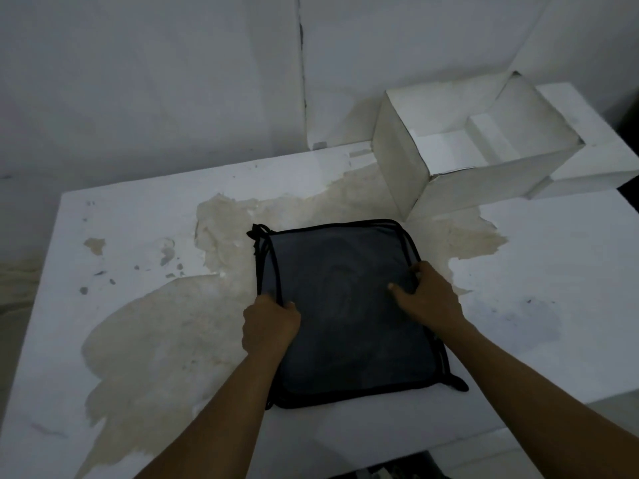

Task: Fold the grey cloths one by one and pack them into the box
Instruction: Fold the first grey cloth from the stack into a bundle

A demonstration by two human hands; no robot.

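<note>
Gripping opposite sides of the dark grey fabric cloths with black piped edges, the person is holding the flat, layered pile squarely in front of them on the white table with a peeling, beige-stained top. Several black edges are showing along both sides, so more than one layer is lying here; whether it is one folded cloth or a stack I cannot tell.

The left hand is curling its fingers round the left edge, knuckles up. The right hand is hooking its fingers over the right edge while its thumb is lying flat on the top layer. Holding both sides this way is probably keeping the layers lined up, either for squaring the pile or for lifting it as one piece.

The white open-topped cardboard box is standing at the far right of the table, near the pile but apart from it, its mouth tilting towards the person so that a short carry forward and right would be reaching it. No cloth is showing inside, so the packing is looking barely begun.

No brand, label or readable writing is showing on the cloths, the box or the table.
</note>
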